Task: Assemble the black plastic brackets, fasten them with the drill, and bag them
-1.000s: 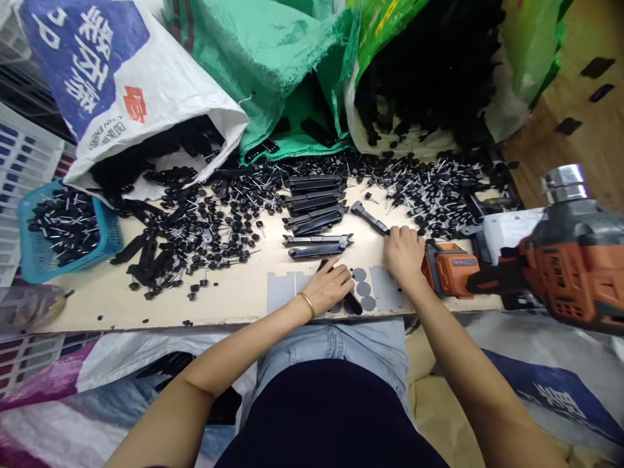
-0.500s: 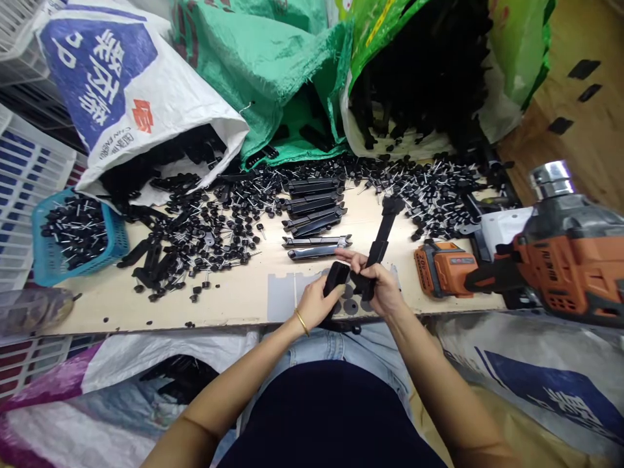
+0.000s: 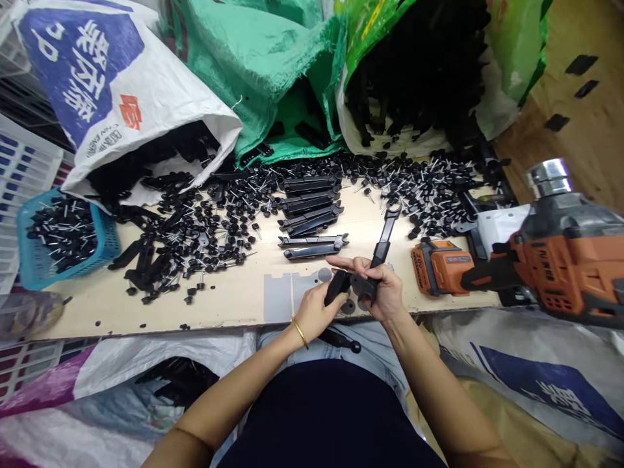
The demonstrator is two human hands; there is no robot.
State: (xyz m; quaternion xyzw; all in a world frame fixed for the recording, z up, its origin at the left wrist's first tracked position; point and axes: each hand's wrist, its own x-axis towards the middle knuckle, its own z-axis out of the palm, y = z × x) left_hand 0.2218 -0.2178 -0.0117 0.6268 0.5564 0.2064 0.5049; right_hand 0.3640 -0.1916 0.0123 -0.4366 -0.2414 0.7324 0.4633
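My left hand (image 3: 313,311) is closed on a short black plastic piece (image 3: 336,286), its end close against what my right hand holds. In my right hand (image 3: 389,290) is a long black jointed plastic arm (image 3: 384,242), gripped near its lower end and slanting up and away; its forked tip points toward the back. My right index finger stretches out to the left. Whether the two black parts are joined I cannot tell. Beyond my hands lies a row of similar black arms (image 3: 314,249). Another black part (image 3: 341,340) with a round end rests by my lap.
Loose black knobs with metal pins (image 3: 219,227) are heaped left and right on the wooden table (image 3: 160,318). A blue basket (image 3: 107,244) holds more. Sacks of black parts stand behind, including a green sack (image 3: 253,71). An orange power tool (image 3: 556,266) and battery (image 3: 441,268) sit right.
The long black arm in my right hand has turned, so its shiny face now shows. The piece in my left hand has tilted and come closer to it. The view has shifted slightly.
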